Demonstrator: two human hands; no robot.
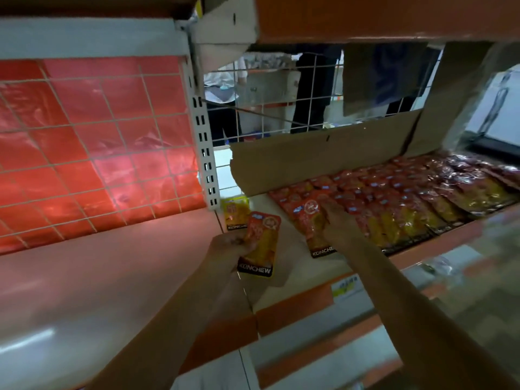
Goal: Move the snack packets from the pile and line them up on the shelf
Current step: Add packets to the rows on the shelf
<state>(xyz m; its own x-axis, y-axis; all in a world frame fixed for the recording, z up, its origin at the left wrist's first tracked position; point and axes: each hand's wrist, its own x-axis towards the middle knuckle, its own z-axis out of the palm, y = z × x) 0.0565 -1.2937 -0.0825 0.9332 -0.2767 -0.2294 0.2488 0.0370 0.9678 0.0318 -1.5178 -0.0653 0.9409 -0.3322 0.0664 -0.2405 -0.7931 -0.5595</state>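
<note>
- Two bare forearms are reaching up from the bottom edge, nearest the camera, towards a white shelf [284,235] with an orange front lip
- The left hand [225,250] is hovering above the left end of the shelf, its fingers closed around a red and yellow snack packet [260,243], which is standing upright and tilted slightly, with the word KONCHEW showing on its black bottom band
- The right hand [336,220] is lying flat on the shelf to the right of the held packet, fingers spread and pressing down on a second packet [315,223] of the same kind; it is not gripping anything
- That pressed packet is sitting at the left end of the rows of packets [408,201], which are lying flat and overlapping, covering the shelf out to its right end
- A yellow packet [235,211] is lying alone at the back left corner of the shelf, just behind the held packet
- A brown cardboard sheet [323,156] is standing along the back of the shelf, behind the rows
- A white slotted upright post [204,147] is rising from the shelf's back left corner
- A white wire grid over red plastic sheeting [92,147] is filling the bay to the left of the shelf
- People's legs are showing blurred through wire mesh above the cardboard, behind the shelf
</note>
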